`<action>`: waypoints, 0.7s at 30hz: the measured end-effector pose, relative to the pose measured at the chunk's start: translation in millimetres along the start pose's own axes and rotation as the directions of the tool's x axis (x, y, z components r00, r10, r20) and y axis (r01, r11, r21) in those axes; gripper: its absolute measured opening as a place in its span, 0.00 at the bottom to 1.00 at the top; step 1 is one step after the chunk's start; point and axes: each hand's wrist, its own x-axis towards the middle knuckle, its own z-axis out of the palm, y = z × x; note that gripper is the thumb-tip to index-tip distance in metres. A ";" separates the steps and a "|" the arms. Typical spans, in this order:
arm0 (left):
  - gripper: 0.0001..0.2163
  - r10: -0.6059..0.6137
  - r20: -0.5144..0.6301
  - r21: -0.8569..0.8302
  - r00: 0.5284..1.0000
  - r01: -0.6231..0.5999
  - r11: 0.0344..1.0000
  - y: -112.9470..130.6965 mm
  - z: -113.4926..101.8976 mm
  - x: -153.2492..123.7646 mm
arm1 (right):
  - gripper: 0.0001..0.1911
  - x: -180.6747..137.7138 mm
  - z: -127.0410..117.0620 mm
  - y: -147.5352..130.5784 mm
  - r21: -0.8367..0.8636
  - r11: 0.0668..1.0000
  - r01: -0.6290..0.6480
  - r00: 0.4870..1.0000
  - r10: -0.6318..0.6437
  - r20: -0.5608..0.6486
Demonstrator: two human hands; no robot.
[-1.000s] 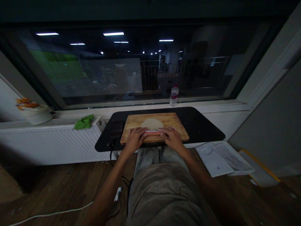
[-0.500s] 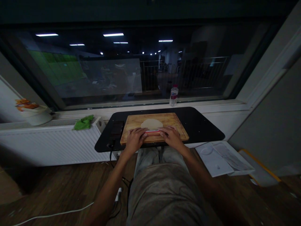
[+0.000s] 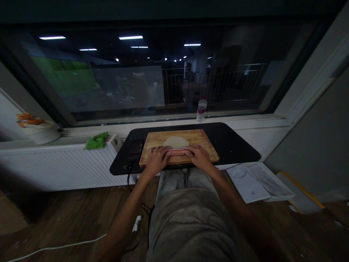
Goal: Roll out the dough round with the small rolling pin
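Note:
A flat round of pale dough lies on a wooden board set on a small black table. Across the dough's near edge rests a thin red and white rolling pin. My left hand covers the pin's left end and my right hand covers its right end. The fingers of both hands are curled over it. My lap fills the view just below the table.
A water bottle stands on the sill behind the table. A black device lies left of the board. A green cloth and a white bowl sit on the radiator. Papers and a white cable lie on the floor.
Both hands and the rolling pin have moved a little away from me, further onto the dough.

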 end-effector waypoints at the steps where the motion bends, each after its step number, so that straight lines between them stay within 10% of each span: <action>1: 0.18 -0.006 0.016 0.027 1.000 0.006 1.000 -0.6 -0.6 6.6 | 0.19 6.1 -1.0 1.2 -0.026 1.000 -0.010 1.000 0.011 0.019; 21: 0.22 -0.054 0.070 0.237 0.996 0.036 0.971 -18.4 5.5 68.5 | 0.15 53.0 -5.2 39.8 -0.051 0.976 0.211 0.972 -0.204 0.114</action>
